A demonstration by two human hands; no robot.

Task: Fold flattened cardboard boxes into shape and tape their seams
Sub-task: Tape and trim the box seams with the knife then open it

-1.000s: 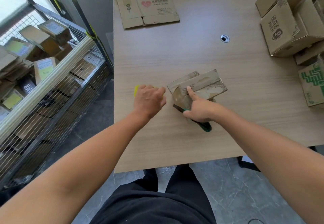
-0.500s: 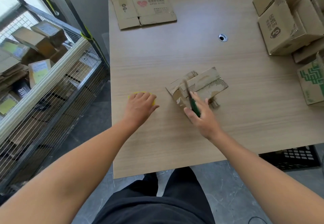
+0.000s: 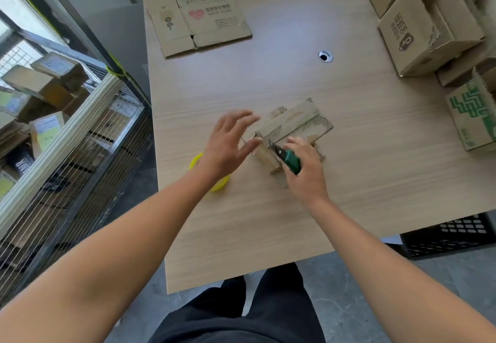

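Head view: left hand [image 3: 228, 141] spread; right hand [image 3: 306, 165] grips cutter [image 3: 291, 161].

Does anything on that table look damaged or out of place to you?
Yes. The small cardboard box in the middle of the table looks battered: surface paper is torn off in patches and its edges are ragged. The right hand holds a green-handled knife at it.

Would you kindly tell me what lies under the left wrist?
A yellow tape roll lies on the table below the left hand; only its edges show, and the wrist covers its middle.
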